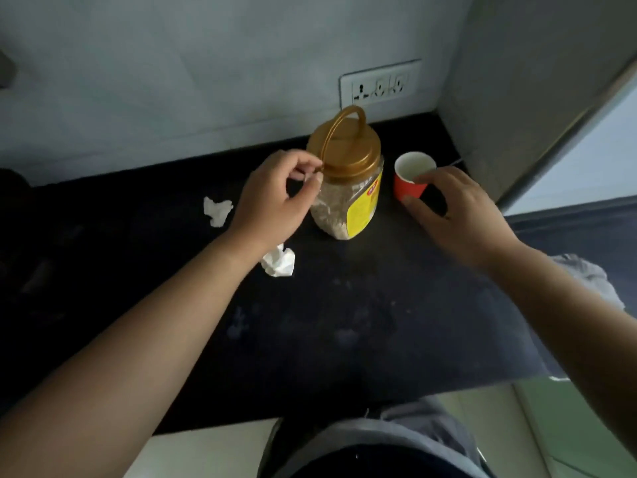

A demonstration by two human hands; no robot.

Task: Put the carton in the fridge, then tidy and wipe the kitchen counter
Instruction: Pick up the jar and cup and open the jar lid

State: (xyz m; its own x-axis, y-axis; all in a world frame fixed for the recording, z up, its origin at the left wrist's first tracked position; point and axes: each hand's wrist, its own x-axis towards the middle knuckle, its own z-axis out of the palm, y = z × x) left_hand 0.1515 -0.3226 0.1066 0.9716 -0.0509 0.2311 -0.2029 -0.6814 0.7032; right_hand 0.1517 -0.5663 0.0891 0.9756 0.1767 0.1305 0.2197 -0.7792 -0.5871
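Carton: not in view, so its place cannot be told; the pale panel [551,132] at far right may be the fridge side. Tabletop [344,322]: black, dull with pale smears, wiping evidently not yet done. Jar [344,208]: clear plastic with a yellow label, upright near the back wall, its gold lid [348,150] on and the hoop handle [339,120] raised. Left hand [272,198]: fingers curled, thumb and forefinger pinching the foot of the handle at the lid's rim, probably to steady or lift the jar. Cup [408,182]: red paper with a white inside, upright just right of the jar. Right hand [462,215]: fingers curved round the cup, thumb low on its wall and forefinger at the rim, a light clasp suited to thin paper. The step looks like clearing items before wiping. Tissue wads: one [217,210] left of the left hand, one [279,260] beside the wrist – both litter. Cloth [586,277]: pale, bunched at the right edge, near for wiping. Socket plate [379,86]: on the wall behind the jar.
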